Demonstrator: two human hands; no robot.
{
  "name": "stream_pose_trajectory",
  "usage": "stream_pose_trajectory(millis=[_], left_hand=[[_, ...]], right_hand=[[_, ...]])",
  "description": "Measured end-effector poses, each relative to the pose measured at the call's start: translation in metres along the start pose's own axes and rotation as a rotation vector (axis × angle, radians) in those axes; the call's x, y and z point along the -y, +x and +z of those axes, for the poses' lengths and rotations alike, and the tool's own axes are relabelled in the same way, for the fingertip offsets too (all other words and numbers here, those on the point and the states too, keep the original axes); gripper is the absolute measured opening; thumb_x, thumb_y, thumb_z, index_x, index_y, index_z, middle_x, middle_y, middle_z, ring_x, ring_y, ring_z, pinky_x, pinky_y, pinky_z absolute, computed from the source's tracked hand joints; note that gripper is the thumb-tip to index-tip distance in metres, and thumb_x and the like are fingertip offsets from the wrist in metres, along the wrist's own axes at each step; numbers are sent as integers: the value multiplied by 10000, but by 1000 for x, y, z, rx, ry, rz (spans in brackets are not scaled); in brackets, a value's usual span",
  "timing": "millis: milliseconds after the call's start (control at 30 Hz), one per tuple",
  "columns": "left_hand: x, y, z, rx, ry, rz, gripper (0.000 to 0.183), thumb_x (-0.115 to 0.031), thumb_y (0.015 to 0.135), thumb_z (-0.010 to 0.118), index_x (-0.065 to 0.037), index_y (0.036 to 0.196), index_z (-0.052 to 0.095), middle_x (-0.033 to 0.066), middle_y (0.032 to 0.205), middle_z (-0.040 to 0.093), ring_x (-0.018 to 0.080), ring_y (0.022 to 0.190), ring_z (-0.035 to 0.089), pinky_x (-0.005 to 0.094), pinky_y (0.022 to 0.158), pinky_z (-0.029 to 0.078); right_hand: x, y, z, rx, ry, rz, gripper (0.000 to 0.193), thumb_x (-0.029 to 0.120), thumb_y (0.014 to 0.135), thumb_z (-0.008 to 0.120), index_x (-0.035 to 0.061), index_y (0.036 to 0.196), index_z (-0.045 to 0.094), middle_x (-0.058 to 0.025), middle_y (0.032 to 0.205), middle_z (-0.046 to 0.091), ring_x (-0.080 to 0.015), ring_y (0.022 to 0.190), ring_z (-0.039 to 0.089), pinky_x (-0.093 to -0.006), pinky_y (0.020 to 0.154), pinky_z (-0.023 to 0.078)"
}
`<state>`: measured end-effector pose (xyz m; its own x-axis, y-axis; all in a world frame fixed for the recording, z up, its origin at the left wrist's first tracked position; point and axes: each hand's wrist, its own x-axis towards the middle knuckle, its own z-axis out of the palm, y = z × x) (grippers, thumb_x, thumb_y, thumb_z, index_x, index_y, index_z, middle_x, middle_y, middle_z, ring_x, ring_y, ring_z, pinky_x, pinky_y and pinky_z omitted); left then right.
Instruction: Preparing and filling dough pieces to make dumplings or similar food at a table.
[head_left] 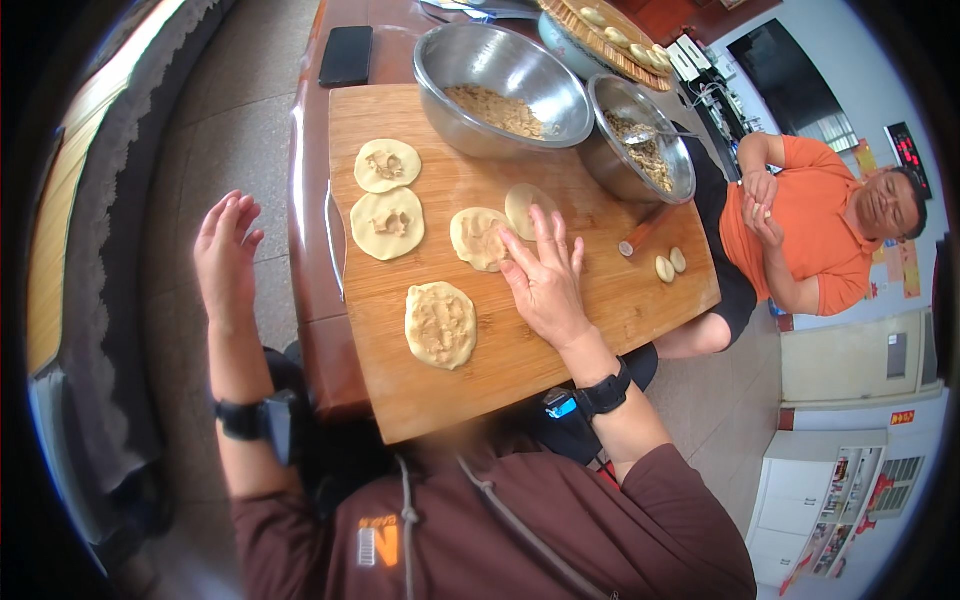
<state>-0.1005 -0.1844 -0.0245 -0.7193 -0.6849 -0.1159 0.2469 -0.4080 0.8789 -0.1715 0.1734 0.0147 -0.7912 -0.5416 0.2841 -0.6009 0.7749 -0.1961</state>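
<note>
My right hand point(550, 285) rests over the wooden board with its fingers spread. Its fingertips touch the right edge of a round dough piece point(473, 238) smeared with brown paste. Partly behind those fingers lies a plain, thin dough round point(522, 205). My left hand point(228, 255) hangs in the air off the board's left side, empty, with its fingers loosely bent and apart from the thumb. Two dough rounds with dabs of paste, an upper one point(388, 165) and a lower one point(387, 224), touch on the board's left. Nearer me is a larger paste-covered dough round point(441, 326).
The cutting board point(520, 385) bears a large steel bowl point(440, 105) of crumbly filling. Beside it stands a smaller steel bowl point(600, 150) with a spoon point(655, 133). Small dough pieces point(665, 268) lie at right, near a seated person in orange point(800, 230). A phone point(346, 56) lies at far left.
</note>
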Motion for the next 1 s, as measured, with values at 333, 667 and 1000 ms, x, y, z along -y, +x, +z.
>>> stream_pose_trajectory(millis=[333, 667, 1000], left_hand=[[0, 0, 0, 9, -14, -4, 232, -153, 908, 552, -45, 1112, 574, 35, 994, 639, 126, 920, 602, 250, 724, 468], [1, 0, 3, -6, 11, -12, 230, -153, 917, 535, -47, 1118, 573, 34, 1005, 639, 126, 933, 602, 251, 724, 467], [-1, -3, 5, -6, 18, 2, 290, -155, 907, 544, 6, 1148, 532, 76, 1009, 620, 149, 943, 581, 263, 730, 450]], right_hand=[[1, 3, -8, 18, -110, -61, 416, 337, 861, 563, 86, 1191, 585, -142, 1453, 276, -398, 1336, 212, -650, 1012, 161], [9, -11, -9, 68, -111, -85, 441, 342, 854, 570, 75, 1205, 563, -137, 1454, 276, -384, 1344, 202, -637, 1022, 163], [30, -16, 1, 81, -53, -57, 645, 453, 872, 511, -40, 1281, 435, -190, 1461, 236, -397, 1350, 182, -637, 1024, 139]])
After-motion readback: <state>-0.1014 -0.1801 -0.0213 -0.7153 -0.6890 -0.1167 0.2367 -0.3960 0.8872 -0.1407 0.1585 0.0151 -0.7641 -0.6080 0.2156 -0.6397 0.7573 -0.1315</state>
